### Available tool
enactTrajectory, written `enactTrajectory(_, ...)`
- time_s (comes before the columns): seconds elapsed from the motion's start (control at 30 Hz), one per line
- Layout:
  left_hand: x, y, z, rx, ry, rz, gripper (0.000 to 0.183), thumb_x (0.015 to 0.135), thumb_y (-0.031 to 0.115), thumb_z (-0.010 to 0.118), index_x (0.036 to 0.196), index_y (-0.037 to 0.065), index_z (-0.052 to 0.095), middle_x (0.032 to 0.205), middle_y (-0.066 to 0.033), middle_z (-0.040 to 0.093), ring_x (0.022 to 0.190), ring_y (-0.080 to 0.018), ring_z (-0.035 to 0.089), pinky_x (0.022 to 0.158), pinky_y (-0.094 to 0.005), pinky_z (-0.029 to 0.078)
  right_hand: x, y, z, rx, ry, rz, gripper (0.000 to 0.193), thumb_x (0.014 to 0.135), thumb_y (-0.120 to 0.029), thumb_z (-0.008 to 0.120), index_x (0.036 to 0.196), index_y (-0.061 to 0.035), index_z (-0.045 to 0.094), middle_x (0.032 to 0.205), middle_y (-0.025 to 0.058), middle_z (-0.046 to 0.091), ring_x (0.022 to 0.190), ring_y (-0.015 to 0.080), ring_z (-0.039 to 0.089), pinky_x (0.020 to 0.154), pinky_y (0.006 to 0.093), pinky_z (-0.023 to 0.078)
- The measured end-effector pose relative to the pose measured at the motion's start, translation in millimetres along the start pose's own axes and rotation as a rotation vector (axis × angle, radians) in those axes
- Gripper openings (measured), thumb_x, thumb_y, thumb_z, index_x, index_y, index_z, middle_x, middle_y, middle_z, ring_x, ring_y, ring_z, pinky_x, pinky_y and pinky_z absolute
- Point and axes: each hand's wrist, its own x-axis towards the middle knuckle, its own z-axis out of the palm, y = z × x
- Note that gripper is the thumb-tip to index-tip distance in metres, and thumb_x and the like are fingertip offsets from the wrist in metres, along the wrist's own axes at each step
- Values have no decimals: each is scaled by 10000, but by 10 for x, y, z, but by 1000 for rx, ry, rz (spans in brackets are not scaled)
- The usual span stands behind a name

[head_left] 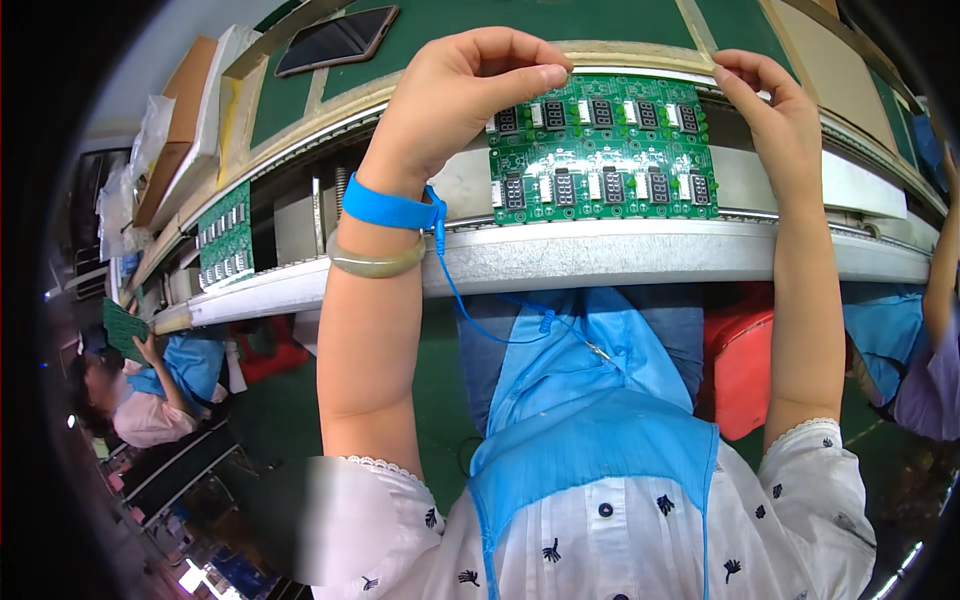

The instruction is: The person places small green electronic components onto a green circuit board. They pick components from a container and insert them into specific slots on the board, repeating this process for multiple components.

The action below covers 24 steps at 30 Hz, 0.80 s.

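A green circuit board panel (605, 153) with two rows of small digit displays and white connectors lies across the rails in front of me. My left hand (470, 85) is over its far left corner, thumb and forefinger pinched together. Whatever sits between those fingertips is too small to make out. Beyond the panel's far right corner is my right hand (770, 105), its thumb and forefinger also closed together; their contents cannot be made out. On my left wrist are a blue wrist strap (390, 207) with a cord and a pale bangle (376, 262).
A metal rail (600, 250) runs along the near side. A second board panel (226, 238) lies farther left on the line. A phone (337, 40) rests on the green surface behind. At left, a co-worker holds a green board (124, 328); another person's arm (943, 260) is at right.
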Motion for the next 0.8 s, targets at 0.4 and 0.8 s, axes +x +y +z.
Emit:
enactTrajectory(0.4, -533, 190, 489, 555, 111, 8, 121, 858, 77, 794, 961, 15, 802, 1046, -39, 658, 961, -127, 621, 805, -254, 490, -62, -215, 24, 45, 38, -109, 166, 871, -82, 709, 990, 28, 742, 855, 34, 721, 794, 90, 620, 748, 256, 504)
enactTrajectory(0.8, -600, 50, 658, 925, 203, 187, 67, 801, 165, 808, 856, 127, 810, 971, -7, 655, 993, -224, 574, 937, -405, 309, -65, -136, 90, 126, 56, -88, 184, 868, -99, 710, 1002, 23, 744, 866, 49, 728, 791, 102, 647, 739, 257, 525)
